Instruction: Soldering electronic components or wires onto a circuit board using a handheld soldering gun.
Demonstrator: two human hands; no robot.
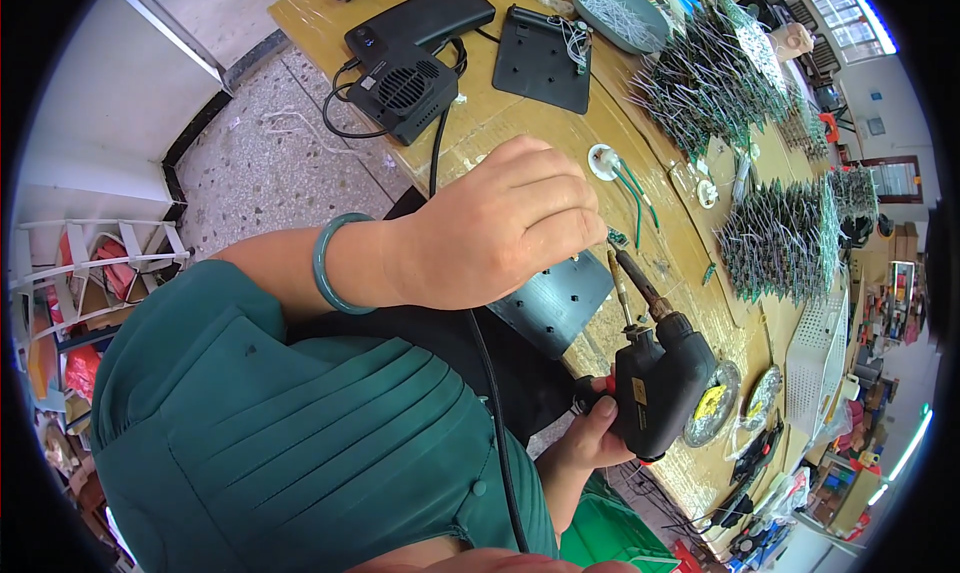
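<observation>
My left hand (515, 218), with a teal bangle at the wrist, reaches over the table edge. Its fingers are pinched around a small green circuit board (617, 238), only part of which shows past the fingertips. My right hand (592, 438) grips a black soldering gun (660, 388) by its handle, thumb and fingers partly visible. The gun's brown metal tip and the thin feed tube beside it point up at the small board, close to or touching it; I cannot tell which. Beneath the left hand lies a black plate with pegs (560, 303).
Wired green boards stand bundled (780, 243) on the right. A round white part (603, 161) trails green wires. Farther back are a black fan device (405, 88), another black plate (545, 63) and a teal tray (650, 43) of white wires. A solder reel (695, 428) lies near the gun.
</observation>
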